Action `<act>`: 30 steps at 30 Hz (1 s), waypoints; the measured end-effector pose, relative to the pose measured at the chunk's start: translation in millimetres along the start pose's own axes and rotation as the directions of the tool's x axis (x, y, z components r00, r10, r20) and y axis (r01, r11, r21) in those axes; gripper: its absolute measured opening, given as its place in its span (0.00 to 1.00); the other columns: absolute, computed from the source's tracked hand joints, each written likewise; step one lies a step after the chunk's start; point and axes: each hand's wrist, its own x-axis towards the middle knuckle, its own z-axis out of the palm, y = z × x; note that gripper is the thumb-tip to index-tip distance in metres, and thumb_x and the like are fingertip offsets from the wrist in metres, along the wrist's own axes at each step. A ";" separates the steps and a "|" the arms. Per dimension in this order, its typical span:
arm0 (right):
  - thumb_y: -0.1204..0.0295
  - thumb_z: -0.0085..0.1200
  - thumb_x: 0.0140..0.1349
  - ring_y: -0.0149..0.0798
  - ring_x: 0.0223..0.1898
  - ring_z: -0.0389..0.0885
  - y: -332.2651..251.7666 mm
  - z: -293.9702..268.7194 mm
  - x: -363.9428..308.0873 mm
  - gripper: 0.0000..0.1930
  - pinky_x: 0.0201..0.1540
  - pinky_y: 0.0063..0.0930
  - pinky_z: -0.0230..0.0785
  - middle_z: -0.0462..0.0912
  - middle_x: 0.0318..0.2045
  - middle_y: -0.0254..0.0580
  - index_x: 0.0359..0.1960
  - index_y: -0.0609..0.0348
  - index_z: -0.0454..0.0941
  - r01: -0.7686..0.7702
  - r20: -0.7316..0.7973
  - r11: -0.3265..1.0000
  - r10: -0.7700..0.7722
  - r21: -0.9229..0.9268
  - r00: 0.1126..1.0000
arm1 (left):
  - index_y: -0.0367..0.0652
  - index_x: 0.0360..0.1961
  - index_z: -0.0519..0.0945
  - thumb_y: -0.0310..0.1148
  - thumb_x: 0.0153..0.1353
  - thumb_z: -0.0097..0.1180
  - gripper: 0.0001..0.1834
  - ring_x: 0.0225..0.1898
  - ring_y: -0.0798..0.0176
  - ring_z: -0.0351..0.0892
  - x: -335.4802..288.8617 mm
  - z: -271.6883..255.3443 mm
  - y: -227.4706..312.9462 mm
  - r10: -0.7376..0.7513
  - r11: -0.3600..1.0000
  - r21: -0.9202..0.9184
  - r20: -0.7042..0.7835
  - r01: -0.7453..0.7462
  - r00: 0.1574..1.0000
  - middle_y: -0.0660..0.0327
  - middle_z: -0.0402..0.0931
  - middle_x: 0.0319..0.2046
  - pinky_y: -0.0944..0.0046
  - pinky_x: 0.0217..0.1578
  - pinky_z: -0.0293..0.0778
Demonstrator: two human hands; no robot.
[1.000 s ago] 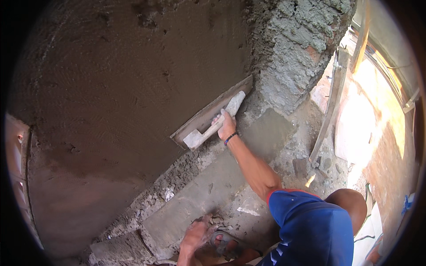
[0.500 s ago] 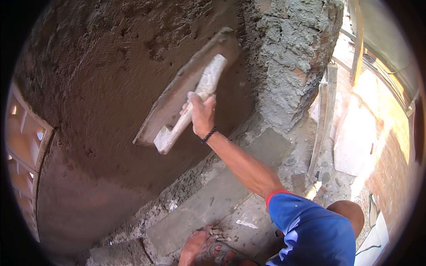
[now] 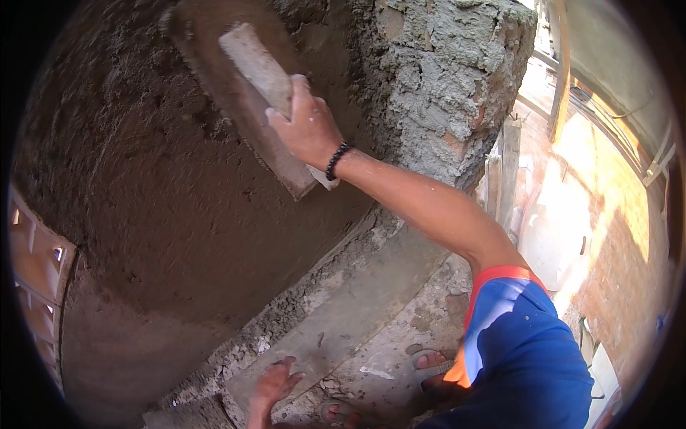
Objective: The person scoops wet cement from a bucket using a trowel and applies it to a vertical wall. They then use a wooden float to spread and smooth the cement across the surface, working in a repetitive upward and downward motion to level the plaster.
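Observation:
My right hand (image 3: 311, 127), with a dark bead bracelet at the wrist, is closed round the pale handle of a long plastering float (image 3: 259, 66). The float's blade lies against, or very close to, the wet brown mortar wall (image 3: 143, 229), its far end slightly blurred. It slants from upper left to lower right. Low in the view, my left hand (image 3: 276, 382) hangs over the smooth grey ledge at the wall's foot. Its fingers are apart, and I see nothing in them.
A rough grey mortar pillar (image 3: 443, 86) juts out right of the wet wall. The cement ledge (image 3: 343, 304) runs along the wall's foot. Upright boards (image 3: 509, 168) stand beyond the pillar. Pierced blockwork (image 3: 39, 268) borders the left side. My sandalled feet (image 3: 429, 361) are below.
The float has moved up the wall and swung round from leaning right to leaning left. My left hand has shifted left, and its fingers now show spread.

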 end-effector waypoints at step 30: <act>0.59 0.57 0.61 0.59 0.35 0.85 86.2 -67.6 50.1 0.26 0.38 0.46 0.78 0.81 0.30 0.68 0.46 0.74 0.66 0.075 -0.206 0.995 -0.088 -0.073 0.974 | 0.47 0.63 0.68 0.41 0.65 0.56 0.27 0.57 0.38 0.73 -88.5 -108.2 93.1 -0.056 0.996 0.057 -0.090 0.062 0.994 0.43 0.73 0.56 0.46 0.55 0.70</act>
